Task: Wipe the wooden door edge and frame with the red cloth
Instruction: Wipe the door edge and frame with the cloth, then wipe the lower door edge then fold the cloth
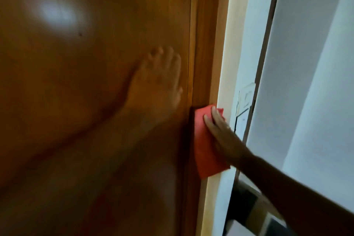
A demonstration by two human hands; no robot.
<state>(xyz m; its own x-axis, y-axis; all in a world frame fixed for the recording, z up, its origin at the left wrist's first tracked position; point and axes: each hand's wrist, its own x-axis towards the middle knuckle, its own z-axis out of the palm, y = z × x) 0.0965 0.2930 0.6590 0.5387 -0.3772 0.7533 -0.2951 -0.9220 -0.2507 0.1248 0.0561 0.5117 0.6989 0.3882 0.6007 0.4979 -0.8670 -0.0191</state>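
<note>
The brown wooden door [76, 92] fills the left of the head view, blurred. Its narrow edge and frame strip [206, 40] runs top to bottom just right of the middle. My left hand [159, 82] lies flat on the door face with fingers apart, close to that edge, and holds nothing. My right hand [222, 132] reaches in from the lower right and presses the red cloth [205, 151] flat against the edge strip, fingers stretched over the cloth's upper part. The cloth hangs down below my palm.
A pale cream jamb [228, 44] borders the strip on the right. Beyond it is a white wall with a light switch [247, 97] and a dark vertical trim [268, 34]. Dark, unclear objects [245, 203] sit low behind my right forearm.
</note>
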